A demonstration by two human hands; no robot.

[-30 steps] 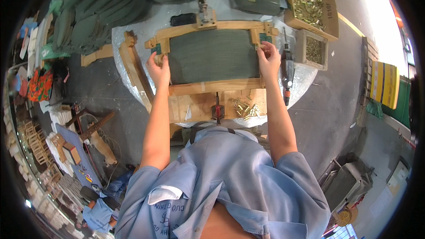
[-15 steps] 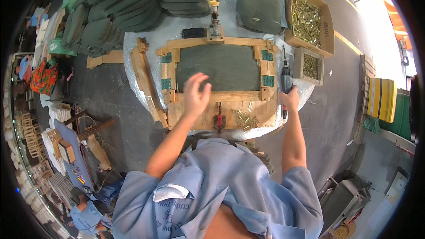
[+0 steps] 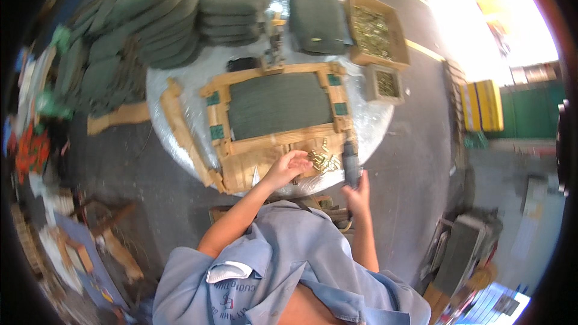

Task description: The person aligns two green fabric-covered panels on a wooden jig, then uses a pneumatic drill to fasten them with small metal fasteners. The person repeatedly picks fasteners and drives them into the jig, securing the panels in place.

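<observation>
My right hand (image 3: pixel 358 197) is wrapped round a dark power screwdriver (image 3: pixel 351 168), held upright off the right corner of a wooden frame jig (image 3: pixel 286 138). My left hand (image 3: pixel 290 168) reaches over the near board, fingers stretched and slightly bent, beside a loose pile of small brass-coloured hardware pieces (image 3: pixel 326 162). No piece shows between those fingers. Inside the jig lies a dark green fabric-covered pad (image 3: pixel 280 106). A toggle clamp (image 3: pixel 274 42) stands at the jig's far side. Motion blurs the picture a little.
Stacked green pads (image 3: pixel 232 12) rise at the far left, and one pad (image 3: pixel 316 18) lies at the back. A cardboard box (image 3: pixel 400 48) and a smaller wooden box (image 3: pixel 372 89) hold metal pieces at right. A curved wooden piece (image 3: pixel 180 126) lies on the plastic-covered round table (image 3: pixel 380 121).
My left hand has come down from above the pad to the brass-coloured pieces. My right hand has brought the screwdriver nearer to me and leftward. The whole view has shifted and turned.
</observation>
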